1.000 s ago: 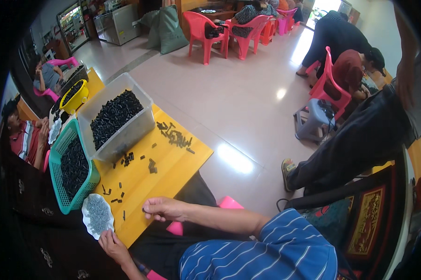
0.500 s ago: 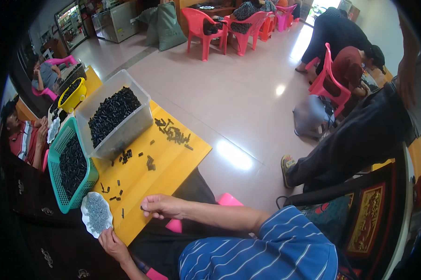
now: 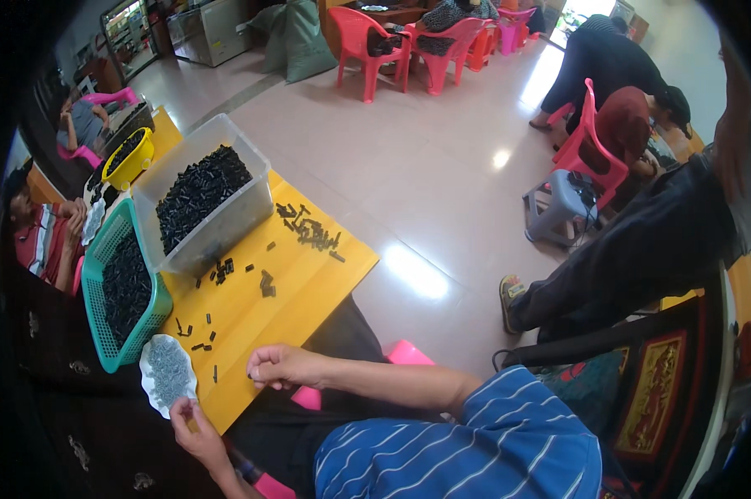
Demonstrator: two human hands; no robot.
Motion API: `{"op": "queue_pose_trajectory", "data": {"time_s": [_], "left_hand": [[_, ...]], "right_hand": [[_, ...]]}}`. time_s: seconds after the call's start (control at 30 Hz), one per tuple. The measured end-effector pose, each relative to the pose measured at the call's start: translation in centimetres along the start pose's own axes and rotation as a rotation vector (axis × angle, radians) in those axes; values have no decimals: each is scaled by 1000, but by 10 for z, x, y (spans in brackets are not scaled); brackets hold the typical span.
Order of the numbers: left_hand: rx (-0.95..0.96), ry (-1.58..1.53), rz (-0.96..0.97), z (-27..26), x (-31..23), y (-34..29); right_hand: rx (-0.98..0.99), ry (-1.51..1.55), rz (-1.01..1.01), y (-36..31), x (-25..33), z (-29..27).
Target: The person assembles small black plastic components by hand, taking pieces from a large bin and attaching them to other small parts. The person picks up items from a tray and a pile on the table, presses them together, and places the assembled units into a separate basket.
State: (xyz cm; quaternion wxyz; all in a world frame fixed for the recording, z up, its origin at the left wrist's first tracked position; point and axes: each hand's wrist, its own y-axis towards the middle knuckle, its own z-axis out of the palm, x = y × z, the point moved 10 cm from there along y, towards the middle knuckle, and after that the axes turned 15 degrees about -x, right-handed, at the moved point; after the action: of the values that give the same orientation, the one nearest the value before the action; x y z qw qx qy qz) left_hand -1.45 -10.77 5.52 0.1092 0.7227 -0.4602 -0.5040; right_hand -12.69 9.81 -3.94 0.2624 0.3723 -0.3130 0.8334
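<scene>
My right hand is closed in a pinch over the near edge of the yellow table. A small black piece shows at its fingertips. My left hand has thumb and forefinger pressed together beside the lower rim of a scalloped white plate. Whatever those fingers hold is too small to make out. Heaped on the plate are small silvery metal pieces, perhaps screws. Between the plate and my right hand lie a few loose black pieces.
A clear plastic bin and a green basket, both full of black parts, stand at the table's left, a yellow basket behind. More black pieces lie at the far right corner. A person's leg is at the right.
My left hand has shifted slightly, its fingertips now drawn together by the plate's rim. My right hand has moved a little left, still pinching the small black piece.
</scene>
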Motion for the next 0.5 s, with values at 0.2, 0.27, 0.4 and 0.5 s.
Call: {"op": "queue_pose_trajectory", "data": {"time_s": [0.2,0.27,0.4,0.5], "left_hand": [[205,-164,28,31,-76,-18],[316,-200,89,46,-96,-26],[316,-182,162,55,-105,-27],[307,-151,183,60,-116,-24]], "right_hand": [[50,-45,-20,-2,-3,8],[62,-89,-32,-4,-2,8],[107,-139,-74,-8,0,12],[83,-170,-78,-7,-1,9]]}}
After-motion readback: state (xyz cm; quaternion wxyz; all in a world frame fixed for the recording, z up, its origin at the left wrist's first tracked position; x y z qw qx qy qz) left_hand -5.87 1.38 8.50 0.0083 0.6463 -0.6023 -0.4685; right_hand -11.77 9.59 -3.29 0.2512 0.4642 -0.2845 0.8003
